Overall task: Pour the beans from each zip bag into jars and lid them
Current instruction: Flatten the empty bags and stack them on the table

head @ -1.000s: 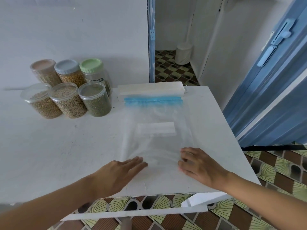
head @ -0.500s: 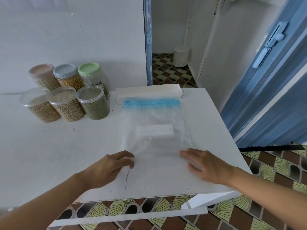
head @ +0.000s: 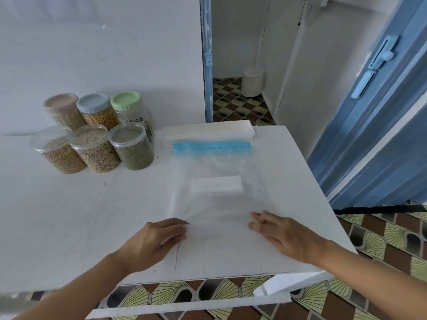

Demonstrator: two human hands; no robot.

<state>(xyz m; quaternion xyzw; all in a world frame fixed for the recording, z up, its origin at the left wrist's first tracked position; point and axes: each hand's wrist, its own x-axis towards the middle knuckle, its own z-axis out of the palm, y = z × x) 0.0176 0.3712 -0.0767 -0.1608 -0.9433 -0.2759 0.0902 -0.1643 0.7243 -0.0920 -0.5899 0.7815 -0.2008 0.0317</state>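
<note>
White table (head: 92,215), long white box (head: 208,132) at its far edge, blue door (head: 381,135), pale bin (head: 253,82) on patterned tiles (head: 233,105)

Your left hand draws back and curls

Your left hand (head: 152,241), flat on the clear zip bag (head: 215,204) a second ago, now has its fingers bent, their tips pulled back to the bag's near left edge.

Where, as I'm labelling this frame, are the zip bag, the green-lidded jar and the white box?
zip bag (head: 216,184), head view, on its white label patch.
green-lidded jar (head: 131,114), head view, on the clear wall under its lid.
white box (head: 208,133), head view, mid-length on its top face.
</note>
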